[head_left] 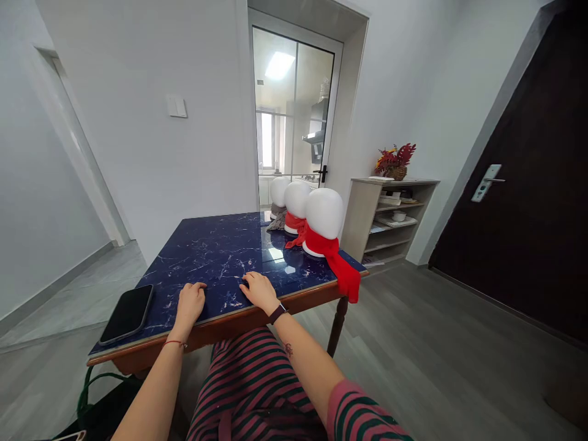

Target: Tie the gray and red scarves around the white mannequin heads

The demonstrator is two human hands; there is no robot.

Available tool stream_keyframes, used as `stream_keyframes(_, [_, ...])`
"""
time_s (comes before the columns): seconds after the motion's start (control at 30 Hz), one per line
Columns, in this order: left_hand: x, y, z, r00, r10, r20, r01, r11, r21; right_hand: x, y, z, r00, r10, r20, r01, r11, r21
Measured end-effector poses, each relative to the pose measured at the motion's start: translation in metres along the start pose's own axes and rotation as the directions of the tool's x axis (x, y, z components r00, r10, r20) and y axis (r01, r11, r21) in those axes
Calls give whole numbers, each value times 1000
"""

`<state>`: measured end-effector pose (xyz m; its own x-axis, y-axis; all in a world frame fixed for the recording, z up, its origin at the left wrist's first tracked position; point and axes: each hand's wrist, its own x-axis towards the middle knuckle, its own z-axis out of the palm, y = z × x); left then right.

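Note:
My left hand point(192, 301) rests on the dark blue marbled table point(215, 245) near its front edge, fingers loosely bent and holding nothing. Farther right, my right hand point(258, 290) lies on the same tabletop, empty, with its fingers a little apart. A black tablet or large phone point(127, 313) lies to the left of my left hand. Along the table's right side stand three white, rounded, head-like forms. The nearest form point(324, 211) has a red scarf point(342, 269) around its base, one end hanging over the edge. The middle form point(297, 199) wears a red cloth, and the farthest form point(279, 191) a grey cloth point(277, 221).
A shelf unit point(362, 214) with a basket of red leaves point(395, 164) on top stands beyond the table's right side. A glazed door point(294, 110) is behind the table. At lower left, a dark bag point(108, 404) sits below the table edge.

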<state>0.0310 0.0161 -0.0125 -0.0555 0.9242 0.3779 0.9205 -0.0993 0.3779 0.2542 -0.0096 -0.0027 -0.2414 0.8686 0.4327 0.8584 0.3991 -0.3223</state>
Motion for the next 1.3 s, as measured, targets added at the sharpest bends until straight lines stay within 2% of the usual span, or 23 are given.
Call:
stream_keyframes(0.73, [-2, -1, 2, 1000, 13, -18, -13, 1000, 2, -1, 0, 2, 1000, 3, -5, -3, 1000, 23])
stream_keyframes(0.87, [-3, 0, 1, 1000, 12, -13, -12, 1000, 0, 2, 5, -1, 1000, 21, -4, -20, 988, 156])
stream_keyframes(1.0, [-2, 1, 0, 1000, 6, -10, -6, 1000, 7, 0, 22, -8, 981, 123, -149, -57, 921, 386])
stream_keyframes(1.07, [-1, 1, 0, 1000, 5, -6, -5, 1000, 11, -6, 38, -18, 946, 219, -240, -92, 888, 450])
stream_keyframes(1.13, [-1, 1, 0, 1000, 4, 1, -4, 1000, 16, -14, 62, -32, 876, 341, -342, -154, 869, 471])
stream_keyframes(1.2, [-1, 1, 0, 1000, 0, 6, 0, 1000, 22, -23, 90, -50, 765, 454, -456, -233, 856, 462])
stream_keyframes(1.3, [-1, 1, 0, 1000, -7, 11, 7, 999, 31, -32, 140, -76, 571, 572, -589, -365, 820, 442])
